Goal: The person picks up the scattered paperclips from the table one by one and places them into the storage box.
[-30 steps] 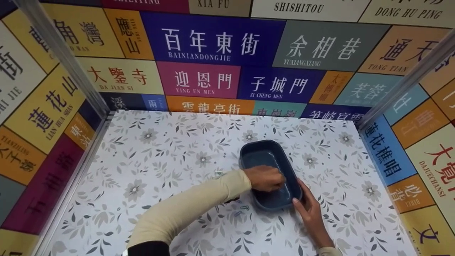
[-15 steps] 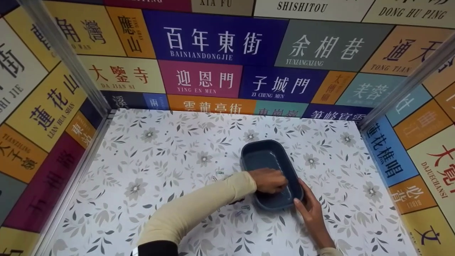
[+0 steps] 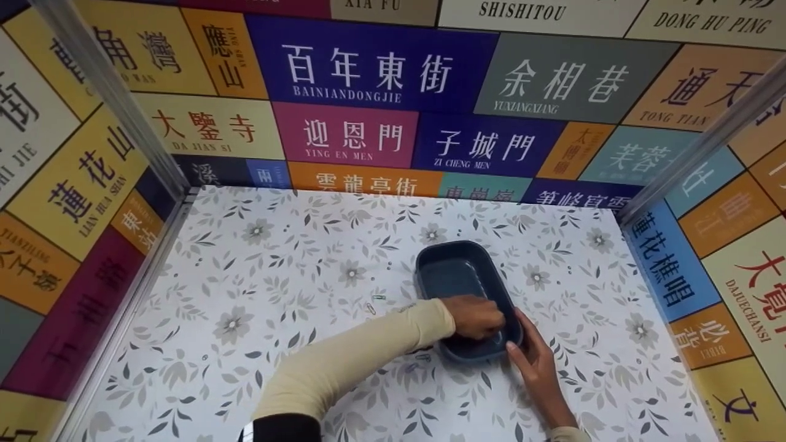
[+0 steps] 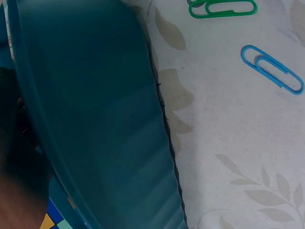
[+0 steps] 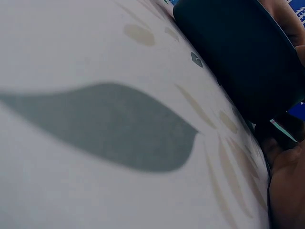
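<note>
A dark blue oblong tray (image 3: 457, 270) lies on the flowered tabletop; its wall (image 4: 95, 119) fills the left wrist view. My left hand (image 3: 480, 317) reaches over the tray's left rim, fingers bunched and pointing down into its near end; whatever they hold is hidden. My right hand (image 3: 535, 363) rests against the tray's near right corner, thumb at the rim and fingers lying along the outside wall. In the right wrist view the tray (image 5: 238, 52) shows dark, above the edge of that hand (image 5: 288, 191).
Loose paper clips lie left of the tray: a green clip (image 3: 379, 298), (image 4: 224, 7), a blue clip (image 4: 271, 69), and more under my left forearm (image 3: 422, 356). Printed sign panels wall in the table (image 3: 276, 258) on three sides, with metal posts at the back corners.
My left hand has slid a little toward the tray's near right end, and the forearm followed, uncovering clips to its left. The right hand and the tray have stayed put.
</note>
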A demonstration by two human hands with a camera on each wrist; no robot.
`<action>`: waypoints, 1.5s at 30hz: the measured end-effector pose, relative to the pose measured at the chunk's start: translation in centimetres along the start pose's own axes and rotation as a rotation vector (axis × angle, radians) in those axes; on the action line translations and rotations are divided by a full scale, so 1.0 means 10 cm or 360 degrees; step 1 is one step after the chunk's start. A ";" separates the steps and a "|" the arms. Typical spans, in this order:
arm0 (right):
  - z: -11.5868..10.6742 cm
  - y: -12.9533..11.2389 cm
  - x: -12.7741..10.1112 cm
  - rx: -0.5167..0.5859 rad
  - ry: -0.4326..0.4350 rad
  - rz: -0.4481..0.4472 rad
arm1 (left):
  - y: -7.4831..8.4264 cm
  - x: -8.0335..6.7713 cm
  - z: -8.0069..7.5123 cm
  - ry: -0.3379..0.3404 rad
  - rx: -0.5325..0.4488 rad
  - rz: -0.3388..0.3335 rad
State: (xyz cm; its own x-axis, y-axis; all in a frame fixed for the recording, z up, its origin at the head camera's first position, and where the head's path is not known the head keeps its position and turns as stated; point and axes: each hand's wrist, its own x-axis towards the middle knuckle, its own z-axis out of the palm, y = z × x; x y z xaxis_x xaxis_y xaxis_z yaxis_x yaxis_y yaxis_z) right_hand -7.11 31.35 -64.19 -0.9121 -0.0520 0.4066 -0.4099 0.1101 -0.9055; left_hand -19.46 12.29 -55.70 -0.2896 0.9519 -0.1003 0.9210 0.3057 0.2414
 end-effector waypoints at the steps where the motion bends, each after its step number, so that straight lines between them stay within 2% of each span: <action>1: 0.00 0.00 0.00 -0.0006 0.0000 0.0011 | 0.00 0.00 0.01 -0.0006 0.0004 -0.0002; 4: 0.01 0.00 0.00 0.0005 0.0001 0.0044 | 0.00 -0.03 0.04 -0.0021 -0.0006 0.0002; 10: 0.03 0.01 -0.01 0.0076 -0.0028 -0.0013 | -0.01 -0.09 0.06 -0.0005 -0.0004 0.0026; 18: 0.02 0.01 0.02 0.0015 -0.0005 0.0013 | -0.06 -0.23 -0.14 0.0178 -0.0046 0.0003; 24: 0.00 0.00 0.02 -0.0040 0.0006 0.0056 | -0.08 -0.39 -0.25 0.0322 -0.0048 -0.0071; 30: -0.01 0.00 0.02 -0.0022 0.0010 0.0050 | -0.06 -0.53 -0.34 0.0416 -0.0019 -0.0052; 35: -0.02 0.00 0.02 0.0020 0.0024 0.0091 | -0.03 -0.62 -0.36 0.0486 -0.0030 -0.0052; 42: -0.01 0.03 0.03 0.0067 -0.0024 -0.0023 | -0.03 -0.72 -0.34 0.0503 -0.0030 -0.0026; 45: -0.01 0.02 0.03 0.0057 -0.0023 -0.0014 | -0.04 -0.77 -0.30 0.0526 -0.0037 -0.0041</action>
State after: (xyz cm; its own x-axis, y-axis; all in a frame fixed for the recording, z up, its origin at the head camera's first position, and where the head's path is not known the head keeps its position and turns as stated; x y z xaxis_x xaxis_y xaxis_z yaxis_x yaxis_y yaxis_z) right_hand -7.48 31.51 -64.26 -0.9083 -0.0671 0.4129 -0.4172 0.0739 -0.9058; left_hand -18.35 4.91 -52.13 -0.3849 0.8984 0.2113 0.9073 0.3264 0.2649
